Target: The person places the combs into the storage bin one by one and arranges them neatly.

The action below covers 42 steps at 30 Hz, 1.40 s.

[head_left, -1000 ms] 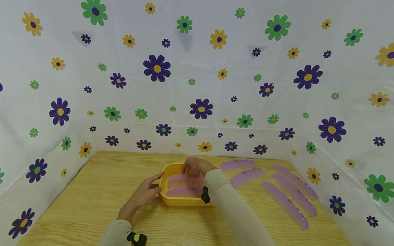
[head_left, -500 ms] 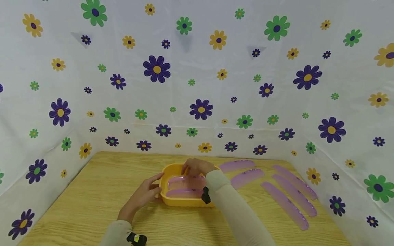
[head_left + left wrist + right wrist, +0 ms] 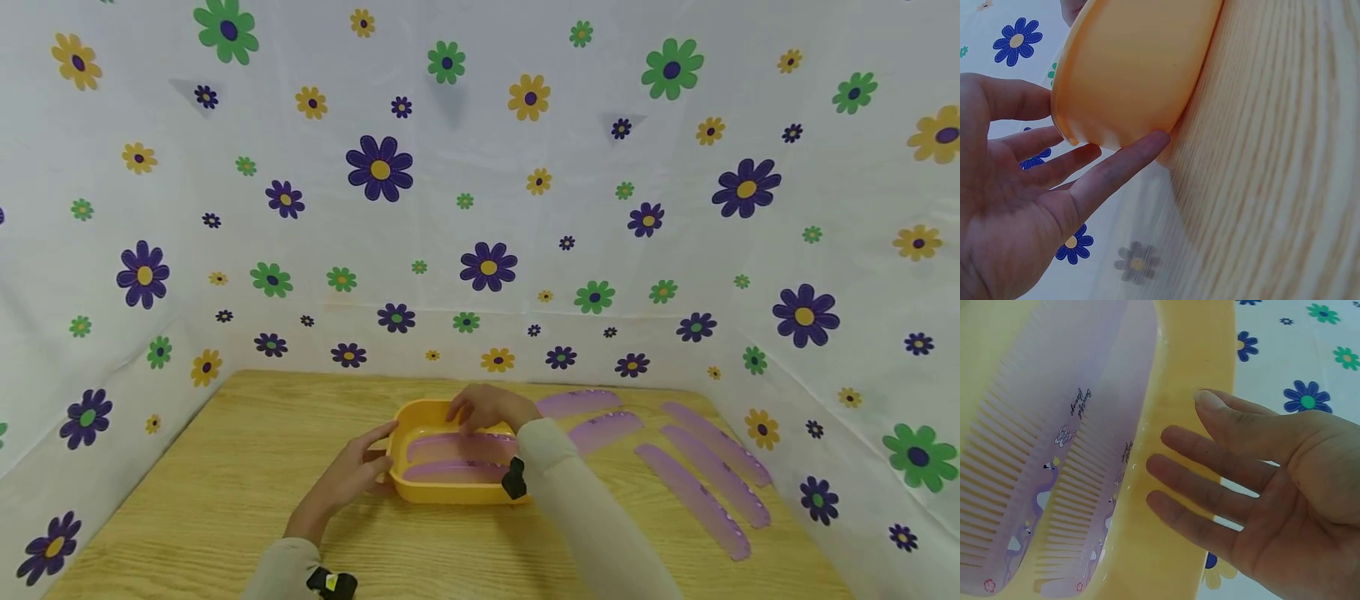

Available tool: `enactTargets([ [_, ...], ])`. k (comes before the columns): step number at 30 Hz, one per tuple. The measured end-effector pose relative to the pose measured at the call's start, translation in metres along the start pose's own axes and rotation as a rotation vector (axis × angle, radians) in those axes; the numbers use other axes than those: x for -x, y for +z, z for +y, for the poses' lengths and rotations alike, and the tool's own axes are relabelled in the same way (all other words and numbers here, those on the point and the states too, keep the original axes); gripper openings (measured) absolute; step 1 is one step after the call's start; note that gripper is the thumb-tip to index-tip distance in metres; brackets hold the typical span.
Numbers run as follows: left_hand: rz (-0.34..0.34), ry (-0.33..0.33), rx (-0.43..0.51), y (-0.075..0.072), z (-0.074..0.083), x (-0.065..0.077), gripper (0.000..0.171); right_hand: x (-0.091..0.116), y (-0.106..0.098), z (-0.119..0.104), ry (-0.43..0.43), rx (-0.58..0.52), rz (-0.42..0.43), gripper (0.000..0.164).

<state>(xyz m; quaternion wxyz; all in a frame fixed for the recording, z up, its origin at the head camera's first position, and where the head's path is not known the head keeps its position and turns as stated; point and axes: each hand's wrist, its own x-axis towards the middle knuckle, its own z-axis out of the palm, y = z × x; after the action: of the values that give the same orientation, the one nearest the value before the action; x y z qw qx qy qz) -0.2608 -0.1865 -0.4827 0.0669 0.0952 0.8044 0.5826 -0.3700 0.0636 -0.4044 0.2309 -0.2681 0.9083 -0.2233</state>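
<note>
On the table (image 3: 255, 467) stands the tub (image 3: 468, 494), its end touched by the spread fingers of my left hand (image 3: 356, 467), while my right hand (image 3: 491, 408), fingers apart, hovers by two combs (image 3: 453, 473) lying inside, whose flamingos (image 3: 1043, 495) the right wrist view shows but the head view blurs into specks.

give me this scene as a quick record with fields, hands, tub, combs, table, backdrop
left hand: touches the left end of the yellow tub
right hand: over the tub, holding no comb
combs in tub: two, purple, side by side, bird prints visible in the right wrist view
combs on table: five, purple; two nearer the tub, three farther right
table: wood-grain top
backdrop: white with purple, yellow and green flowers
</note>
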Motion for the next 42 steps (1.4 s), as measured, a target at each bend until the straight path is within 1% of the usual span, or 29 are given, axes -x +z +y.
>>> enactTargets([
  [4, 0.004, -0.011, -0.001, 0.0, 0.0, 0.0, 0.064, 0.007, -0.001, 0.001, -0.016, -0.017, 0.005, 0.029],
  [9, 0.004, -0.011, 0.005, 0.0, 0.0, 0.0, 0.064, 0.019, -0.003, 0.003, -0.033, 0.012, 0.059, 0.029],
  [17, 0.008, -0.019, 0.001, -0.001, 0.004, 0.0, 0.064, 0.047, -0.018, 0.007, -0.076, 0.094, 0.121, 0.028],
  [21, 0.002, -0.016, 0.003, -0.002, 0.002, -0.001, 0.064, 0.065, -0.025, 0.011, -0.099, 0.092, 0.168, 0.026],
  [27, -0.003, -0.011, 0.006, 0.0, 0.0, 0.001, 0.065, 0.083, -0.027, 0.024, -0.046, 0.033, 0.224, 0.025],
  [35, 0.004, -0.009, 0.006, 0.001, 0.001, 0.0, 0.064, 0.111, -0.032, 0.044, -0.023, 0.005, 0.284, 0.027],
  [37, 0.006, -0.007, 0.004, 0.001, 0.001, 0.0, 0.064, 0.117, -0.032, 0.048, 0.007, -0.007, 0.303, 0.027],
  [42, 0.008, -0.004, 0.004, 0.001, 0.001, 0.001, 0.064, 0.135, -0.031, 0.064, 0.024, 0.023, 0.336, 0.026],
])
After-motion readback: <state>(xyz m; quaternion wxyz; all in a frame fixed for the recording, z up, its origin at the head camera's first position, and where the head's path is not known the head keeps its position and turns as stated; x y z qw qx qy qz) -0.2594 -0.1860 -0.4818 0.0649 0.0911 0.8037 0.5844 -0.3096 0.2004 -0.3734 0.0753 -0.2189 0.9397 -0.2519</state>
